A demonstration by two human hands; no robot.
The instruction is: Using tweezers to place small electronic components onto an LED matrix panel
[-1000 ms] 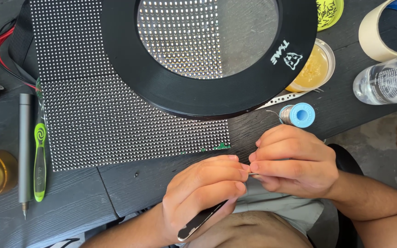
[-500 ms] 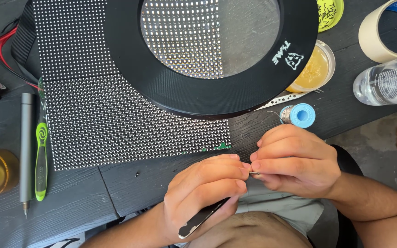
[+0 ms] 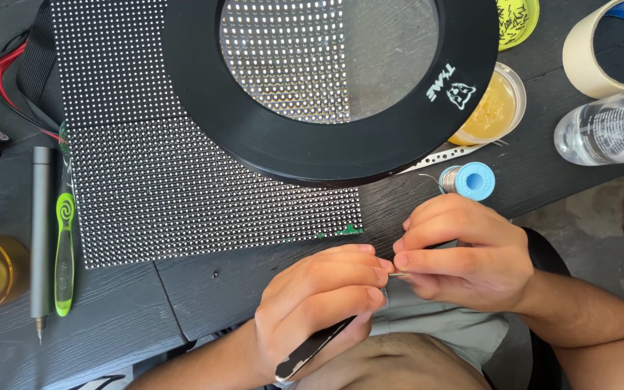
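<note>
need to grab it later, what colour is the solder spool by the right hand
Light blue, on the solder spool just above the right hand, head view.

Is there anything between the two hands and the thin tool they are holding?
Nothing visible. The left hand grips the tweezers, and the right hand pinches at their tip, fingertips meeting.

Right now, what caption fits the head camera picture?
Left hand with tweezers meets right hand beside a dotted panel.

Bare dark table (image 3: pixel 204 296) strip before the hands, hemmed by dotted panel (image 3: pixel 182 195), magnifier ring (image 3: pixel 269 137), blue spool (image 3: pixel 471 180).
</note>
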